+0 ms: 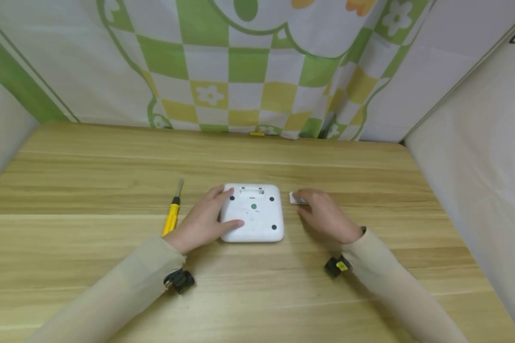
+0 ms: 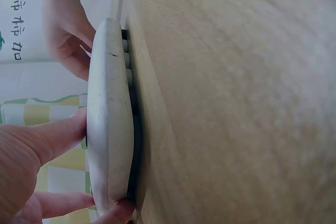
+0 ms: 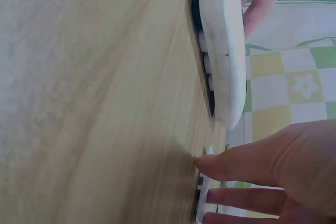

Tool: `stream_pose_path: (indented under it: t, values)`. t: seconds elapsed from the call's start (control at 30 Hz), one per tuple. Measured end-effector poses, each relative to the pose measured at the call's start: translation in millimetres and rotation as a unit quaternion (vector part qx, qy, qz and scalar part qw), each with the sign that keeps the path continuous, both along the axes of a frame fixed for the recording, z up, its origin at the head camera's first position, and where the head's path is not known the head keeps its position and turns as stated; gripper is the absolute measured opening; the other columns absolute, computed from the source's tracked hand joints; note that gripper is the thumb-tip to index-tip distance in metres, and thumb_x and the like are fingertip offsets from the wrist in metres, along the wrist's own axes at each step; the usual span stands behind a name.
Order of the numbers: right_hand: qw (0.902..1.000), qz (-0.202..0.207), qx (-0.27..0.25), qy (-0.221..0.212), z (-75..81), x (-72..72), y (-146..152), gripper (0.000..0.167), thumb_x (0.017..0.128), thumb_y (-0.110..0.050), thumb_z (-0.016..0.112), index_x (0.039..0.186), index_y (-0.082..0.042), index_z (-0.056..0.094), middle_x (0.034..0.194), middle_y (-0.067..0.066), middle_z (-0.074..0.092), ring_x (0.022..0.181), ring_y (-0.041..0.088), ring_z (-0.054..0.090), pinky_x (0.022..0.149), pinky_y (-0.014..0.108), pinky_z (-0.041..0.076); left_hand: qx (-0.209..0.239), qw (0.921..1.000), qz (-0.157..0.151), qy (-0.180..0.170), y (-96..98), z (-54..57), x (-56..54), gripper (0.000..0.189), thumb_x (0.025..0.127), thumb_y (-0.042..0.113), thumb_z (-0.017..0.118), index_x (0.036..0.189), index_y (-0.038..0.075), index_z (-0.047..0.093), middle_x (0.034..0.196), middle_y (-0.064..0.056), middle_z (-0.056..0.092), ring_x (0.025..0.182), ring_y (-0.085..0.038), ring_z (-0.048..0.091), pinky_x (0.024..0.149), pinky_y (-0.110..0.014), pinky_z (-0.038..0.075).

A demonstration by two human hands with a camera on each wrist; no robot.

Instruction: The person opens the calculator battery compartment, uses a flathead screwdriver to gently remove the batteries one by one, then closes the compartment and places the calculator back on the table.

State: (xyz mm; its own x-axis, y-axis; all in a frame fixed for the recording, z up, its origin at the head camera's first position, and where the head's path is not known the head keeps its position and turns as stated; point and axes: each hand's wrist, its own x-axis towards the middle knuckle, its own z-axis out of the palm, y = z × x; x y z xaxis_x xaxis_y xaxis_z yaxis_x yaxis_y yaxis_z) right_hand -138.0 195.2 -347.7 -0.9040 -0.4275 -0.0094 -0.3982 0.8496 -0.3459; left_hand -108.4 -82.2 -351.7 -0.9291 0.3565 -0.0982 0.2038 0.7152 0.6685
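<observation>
A white calculator lies back side up on the wooden table, its keys facing down. Near its far edge is an uncovered battery compartment. My left hand grips the calculator's left side, thumb across the back and other fingers round the far left corner. To the right, my right hand pinches a small flat white piece close over the table. Fingers cover most of that piece; its thin edge shows in the right wrist view.
A screwdriver with a yellow handle lies left of the calculator, partly behind the left hand. A small yellow object is at the table's far edge, below a green-and-white checked curtain. White walls flank the table.
</observation>
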Motion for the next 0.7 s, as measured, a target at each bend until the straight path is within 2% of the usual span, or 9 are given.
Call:
stream_pose_path:
  t: [0.2,0.43,0.7]
  values:
    - [0.9999,-0.010,-0.007,-0.006,-0.2,-2.0,-0.7,0.029,0.085,0.003,0.064,0.114,0.000,0.067,0.118,0.018,0.066,0.110,0.032,0.063,0.093,0.044,0.051,0.001,1.0000,0.002,-0.004,0.1,-0.1,0.3,0.076,0.087,0.032,0.070,0.146,0.000,0.034,0.153,-0.027,0.022,0.138,-0.045,0.030,0.111,-0.056,0.027]
    - [0.9999,-0.004,0.007,0.009,0.4,-2.8,-1.1,0.025,0.086,0.004,0.064,0.110,-0.001,0.070,0.114,0.014,0.069,0.107,0.029,0.065,0.090,0.042,0.052,0.001,1.0000,0.001,-0.004,0.1,-0.6,0.3,0.076,0.087,0.031,0.070,0.146,0.000,0.034,0.153,-0.027,0.022,0.138,-0.045,0.029,0.111,-0.057,0.027]
    - [0.9999,-0.008,0.006,0.005,0.3,-4.3,-0.9,0.023,0.086,0.002,0.066,0.108,-0.001,0.070,0.110,0.014,0.070,0.102,0.028,0.067,0.086,0.040,0.054,0.003,1.0000,0.001,-0.005,0.1,-0.8,0.5,0.076,0.087,0.031,0.070,0.146,0.000,0.034,0.154,-0.027,0.021,0.138,-0.045,0.029,0.111,-0.056,0.027]
